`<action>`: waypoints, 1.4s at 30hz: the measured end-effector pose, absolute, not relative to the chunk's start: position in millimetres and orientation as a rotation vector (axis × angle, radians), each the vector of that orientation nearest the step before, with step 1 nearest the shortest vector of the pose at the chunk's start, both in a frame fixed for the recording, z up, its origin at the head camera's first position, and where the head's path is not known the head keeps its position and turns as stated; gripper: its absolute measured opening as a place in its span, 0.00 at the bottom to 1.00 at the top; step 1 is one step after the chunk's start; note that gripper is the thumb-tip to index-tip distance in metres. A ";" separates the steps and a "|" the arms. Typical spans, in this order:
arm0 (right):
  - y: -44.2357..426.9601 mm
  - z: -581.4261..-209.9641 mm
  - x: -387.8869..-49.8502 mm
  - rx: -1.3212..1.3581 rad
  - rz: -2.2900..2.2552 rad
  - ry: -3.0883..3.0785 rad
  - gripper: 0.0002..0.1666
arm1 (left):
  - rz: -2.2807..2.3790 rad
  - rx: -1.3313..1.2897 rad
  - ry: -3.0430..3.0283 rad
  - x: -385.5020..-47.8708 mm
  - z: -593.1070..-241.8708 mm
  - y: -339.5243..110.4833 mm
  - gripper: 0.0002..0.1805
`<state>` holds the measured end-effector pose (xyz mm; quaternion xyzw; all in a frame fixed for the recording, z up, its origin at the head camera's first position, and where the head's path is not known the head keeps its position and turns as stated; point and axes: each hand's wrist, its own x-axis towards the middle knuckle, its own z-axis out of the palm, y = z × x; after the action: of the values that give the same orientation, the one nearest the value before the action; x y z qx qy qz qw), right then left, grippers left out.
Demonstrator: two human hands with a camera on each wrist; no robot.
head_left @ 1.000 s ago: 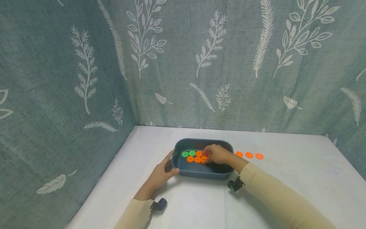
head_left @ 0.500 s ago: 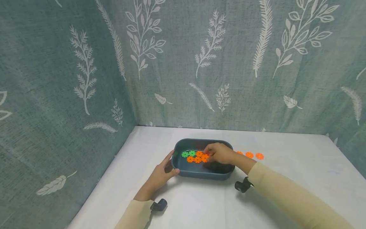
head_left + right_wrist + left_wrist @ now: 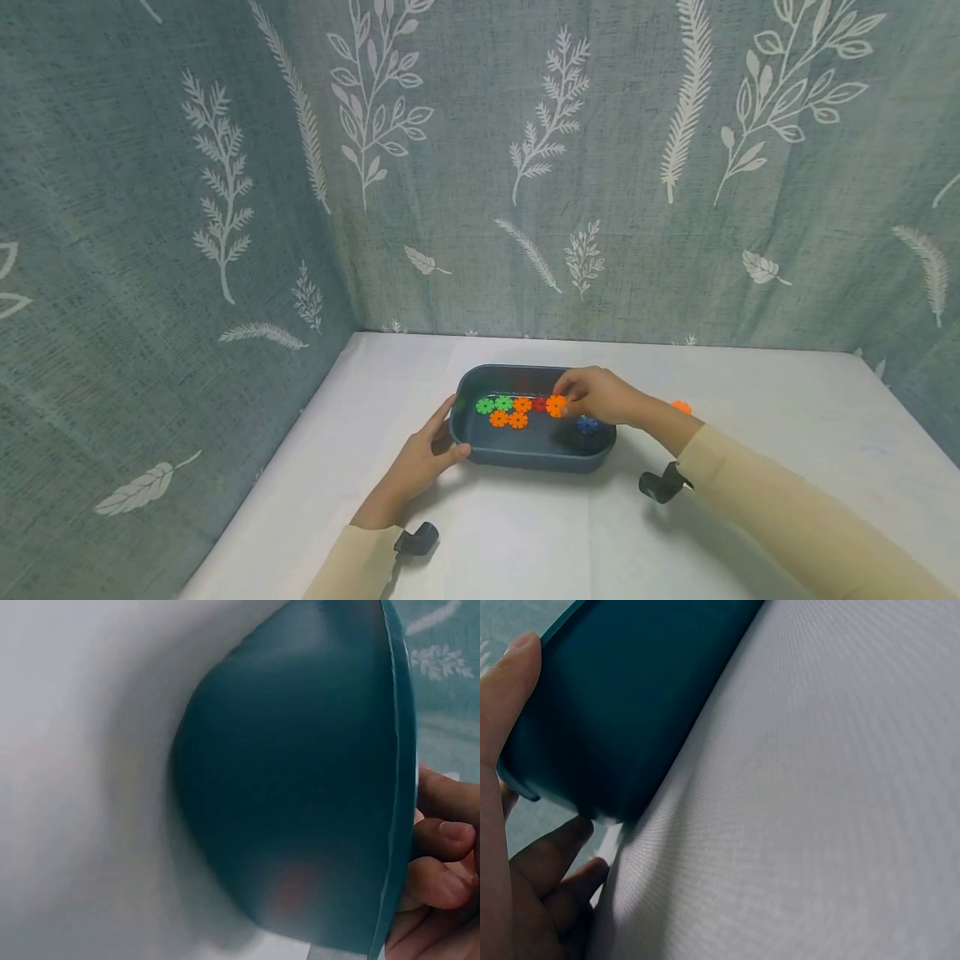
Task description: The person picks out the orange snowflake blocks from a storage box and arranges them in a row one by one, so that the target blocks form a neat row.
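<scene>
A dark blue-grey plastic tub (image 3: pixel 517 457) stands on the white table. My left hand (image 3: pixel 422 461) grips its left end, thumb at the front rim and fingers round the side; in the left wrist view the thumb lies against the tub wall (image 3: pixel 622 697). Over the tub's right half, my right hand (image 3: pixel 603 397) pinches an orange notched, flower-shaped disc (image 3: pixel 557 406). Inside the tub lie two green discs (image 3: pixel 494 404), several orange discs (image 3: pixel 518 420), a red disc (image 3: pixel 540 404) and a blue disc (image 3: pixel 587 425). In the right wrist view the tub's wall hides the pinched disc.
An orange disc (image 3: pixel 681 407) lies on the white tablecloth (image 3: pixel 757 400) right of the tub, partly behind my right forearm. Patterned grey-green curtains (image 3: pixel 465 167) hang behind and to the left of the table.
My right hand has lifted an orange disc out of the group and moved it right and up. The red and blue discs now show. My left hand and the tub have stayed in place.
</scene>
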<state>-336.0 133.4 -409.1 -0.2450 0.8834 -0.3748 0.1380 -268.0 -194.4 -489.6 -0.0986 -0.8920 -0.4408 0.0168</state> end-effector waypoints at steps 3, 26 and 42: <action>139.1 -408.1 -336.2 -0.691 -1.079 2.570 0.15 | -1.374 -0.302 -2.771 -267.9 -490.1 -194.3 0.48; 190.0 -410.7 -337.7 -0.501 -1.196 2.587 0.16 | -1.386 -0.316 -2.766 -267.5 -491.9 -195.9 0.48; 230.9 -412.8 -334.9 -0.331 -1.220 2.626 0.20 | -1.365 -0.305 -2.776 -269.7 -491.1 -195.4 0.48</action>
<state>-334.9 230.9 -412.8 -0.1128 0.8953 -0.4157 0.1133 -269.7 -195.4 -491.1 -0.0983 -0.8930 -0.4390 0.0163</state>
